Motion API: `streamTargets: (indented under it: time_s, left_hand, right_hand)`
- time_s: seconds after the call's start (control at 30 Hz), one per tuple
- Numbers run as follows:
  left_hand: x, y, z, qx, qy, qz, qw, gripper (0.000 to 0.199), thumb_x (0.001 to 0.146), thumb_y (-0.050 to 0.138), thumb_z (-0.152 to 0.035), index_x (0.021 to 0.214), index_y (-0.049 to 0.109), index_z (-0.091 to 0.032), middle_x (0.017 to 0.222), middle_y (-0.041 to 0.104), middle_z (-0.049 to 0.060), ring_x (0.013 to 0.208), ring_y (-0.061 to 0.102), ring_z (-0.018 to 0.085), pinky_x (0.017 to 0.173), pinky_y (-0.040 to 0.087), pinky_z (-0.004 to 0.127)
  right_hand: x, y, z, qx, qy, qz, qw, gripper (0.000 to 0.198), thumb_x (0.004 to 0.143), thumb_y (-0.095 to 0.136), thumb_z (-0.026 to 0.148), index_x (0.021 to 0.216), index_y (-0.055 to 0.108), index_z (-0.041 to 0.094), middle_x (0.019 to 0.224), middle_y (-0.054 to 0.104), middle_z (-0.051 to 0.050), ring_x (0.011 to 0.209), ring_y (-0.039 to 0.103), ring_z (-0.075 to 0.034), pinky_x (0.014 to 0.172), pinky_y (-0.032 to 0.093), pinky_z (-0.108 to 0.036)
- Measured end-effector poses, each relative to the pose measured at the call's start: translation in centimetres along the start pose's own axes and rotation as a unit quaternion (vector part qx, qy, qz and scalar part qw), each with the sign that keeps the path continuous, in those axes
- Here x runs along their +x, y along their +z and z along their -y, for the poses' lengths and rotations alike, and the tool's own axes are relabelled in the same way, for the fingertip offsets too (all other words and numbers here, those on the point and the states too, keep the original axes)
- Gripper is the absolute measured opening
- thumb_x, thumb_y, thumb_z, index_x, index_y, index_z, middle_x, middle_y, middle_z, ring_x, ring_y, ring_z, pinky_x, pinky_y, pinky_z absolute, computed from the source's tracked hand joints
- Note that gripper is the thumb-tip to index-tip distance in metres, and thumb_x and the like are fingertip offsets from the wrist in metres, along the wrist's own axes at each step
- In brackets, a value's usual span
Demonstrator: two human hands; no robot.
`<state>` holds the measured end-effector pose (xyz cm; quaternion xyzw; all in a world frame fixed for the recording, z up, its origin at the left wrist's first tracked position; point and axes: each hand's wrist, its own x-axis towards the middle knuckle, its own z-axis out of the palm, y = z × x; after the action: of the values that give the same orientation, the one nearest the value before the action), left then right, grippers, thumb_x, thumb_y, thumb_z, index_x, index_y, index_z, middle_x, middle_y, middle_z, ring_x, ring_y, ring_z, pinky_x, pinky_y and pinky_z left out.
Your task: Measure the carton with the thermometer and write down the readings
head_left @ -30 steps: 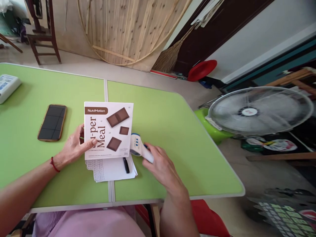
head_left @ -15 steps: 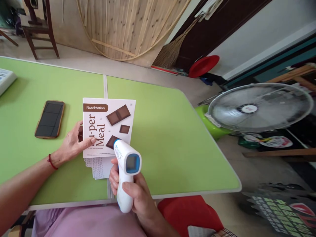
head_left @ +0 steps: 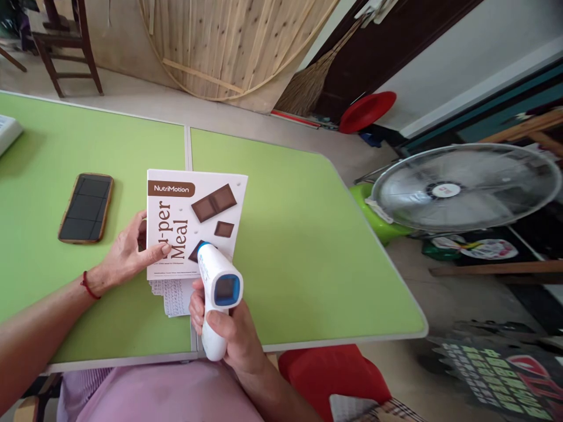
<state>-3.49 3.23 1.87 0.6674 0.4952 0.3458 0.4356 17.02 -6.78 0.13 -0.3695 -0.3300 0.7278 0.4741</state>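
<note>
My left hand (head_left: 127, 252) grips the left side of a white box (head_left: 176, 266) with brown lettering and chocolate pictures, thumb across its front and the other fingers mostly hidden behind. Wrapped in my right hand (head_left: 233, 328) is a white infrared thermometer (head_left: 215, 275) with a blue-rimmed screen. Its blue nose overlaps the box's lower right in view; whether they touch I cannot tell. Beneath the box, sheets of paper with handwriting (head_left: 176, 300) stick out on the table. A phone (head_left: 86, 208) in a brown case lies left of my left hand.
The green folding table (head_left: 308, 252) has a metal seam down its middle. A white device (head_left: 7, 133) sits at its far left edge. Beyond the right side stands a fan (head_left: 466, 187). A red seat (head_left: 329, 375) is below the front edge, and a wooden chair (head_left: 65, 47) stands behind.
The thermometer in my right hand has shifted slightly left and up. The box's right side has swung slightly outward, still in my left hand. The view has moved a little.
</note>
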Motion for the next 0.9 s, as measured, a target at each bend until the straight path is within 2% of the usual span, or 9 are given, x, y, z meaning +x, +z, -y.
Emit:
streamTargets:
  time_s: [0.17,0.33,0.6,0.73,0.9]
  left_hand:
    - [0.02,0.01,-0.02,-0.012,0.012,-0.001,1.0,0.062,0.08,0.067,-0.061,0.122,0.049,-0.019,0.115,0.071,0.012,0.098,0.068,0.031,0.079,0.056,0.042]
    - [0.02,0.06,0.18,-0.004,0.01,0.0,1.0,0.062,0.081,0.065,-0.062,0.123,0.049,-0.019,0.111,0.071,0.012,0.091,0.067,0.029,0.071,0.054,0.04]
    - [-0.01,0.0,0.28,-0.005,0.012,0.001,1.0,0.063,0.081,0.066,-0.061,0.124,0.048,-0.019,0.111,0.071,0.011,0.091,0.067,0.029,0.071,0.054,0.04]
    - [0.0,-0.01,0.1,-0.002,0.004,0.0,1.0,0.062,0.081,0.065,-0.062,0.123,0.05,-0.02,0.109,0.072,0.011,0.092,0.067,0.029,0.072,0.054,0.041]
    - [0.0,-0.3,-0.19,0.031,-0.011,0.003,0.999,0.059,0.08,0.064,-0.067,0.113,0.057,-0.02,0.106,0.073,0.01,0.091,0.068,0.031,0.073,0.056,0.043]
  right_hand:
    - [-0.02,-0.04,0.06,-0.009,-0.004,0.015,1.0,0.03,0.076,0.077,0.048,0.079,0.064,0.021,0.066,0.054,0.002,0.057,0.042,-0.01,0.053,0.033,-0.026]
    - [-0.02,0.11,0.08,-0.003,0.007,-0.006,1.0,0.035,0.072,0.079,0.051,0.086,0.067,0.021,0.069,0.054,0.002,0.057,0.043,-0.011,0.052,0.034,-0.027]
    - [0.04,0.24,0.06,-0.007,0.0,-0.001,1.0,0.035,0.073,0.078,0.052,0.078,0.064,0.02,0.067,0.053,0.002,0.057,0.042,-0.011,0.053,0.034,-0.027]
    - [0.06,0.25,0.17,-0.005,0.002,-0.001,1.0,0.036,0.073,0.078,0.053,0.081,0.064,0.021,0.065,0.052,0.002,0.057,0.043,-0.012,0.053,0.033,-0.028]
    - [0.1,0.36,0.26,-0.005,-0.001,0.009,1.0,0.034,0.075,0.076,0.052,0.075,0.062,0.022,0.065,0.052,0.001,0.057,0.042,-0.012,0.052,0.031,-0.028]
